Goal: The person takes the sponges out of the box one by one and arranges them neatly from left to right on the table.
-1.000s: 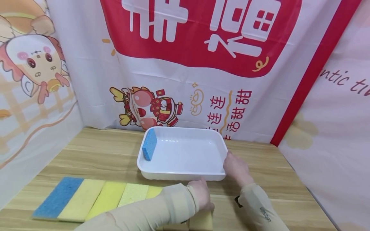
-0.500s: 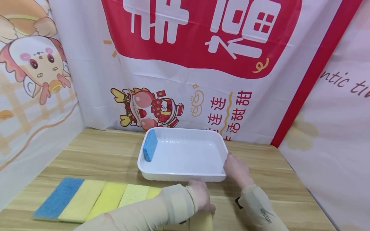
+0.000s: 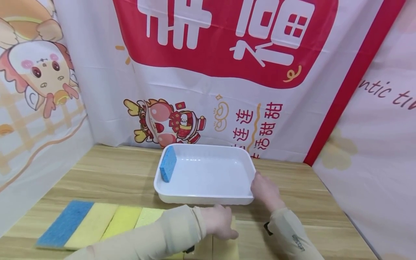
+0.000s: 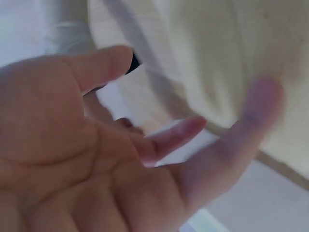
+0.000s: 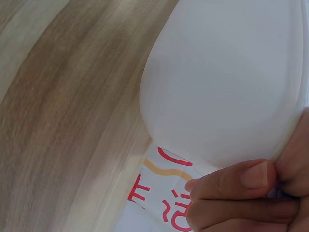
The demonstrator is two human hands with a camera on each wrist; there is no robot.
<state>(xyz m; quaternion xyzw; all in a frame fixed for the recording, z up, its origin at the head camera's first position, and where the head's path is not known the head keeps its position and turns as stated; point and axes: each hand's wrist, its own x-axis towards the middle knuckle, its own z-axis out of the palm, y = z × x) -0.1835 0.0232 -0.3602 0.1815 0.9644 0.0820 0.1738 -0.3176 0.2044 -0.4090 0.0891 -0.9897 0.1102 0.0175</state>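
Note:
My right hand point(image 3: 266, 191) grips the right rim of a white rectangular tray point(image 3: 204, 199). In the right wrist view its fingers curl at the edge of the tray point(image 5: 222, 72). A blue sponge point(image 3: 168, 164) leans against the tray's left inner wall. My left hand point(image 3: 219, 221) hovers over the right end of a row of flat sponges, close to a pale yellow sponge point(image 3: 225, 249). Seen from the left wrist, that hand point(image 4: 111, 159) has its thumb and fingers spread, with nothing between them. The left forearm hides part of the row.
Several sponges lie side by side along the front of the wooden table point(image 3: 312, 209), from a blue sponge point(image 3: 65, 224) at the left through yellow ones. A printed cloth point(image 3: 208, 108) hangs right behind the tray, with more cloth at both sides.
My left hand has shifted a little to the left and its fingers have loosened, baring more of the right-end sponge. The right hand and the tray stay where they were.

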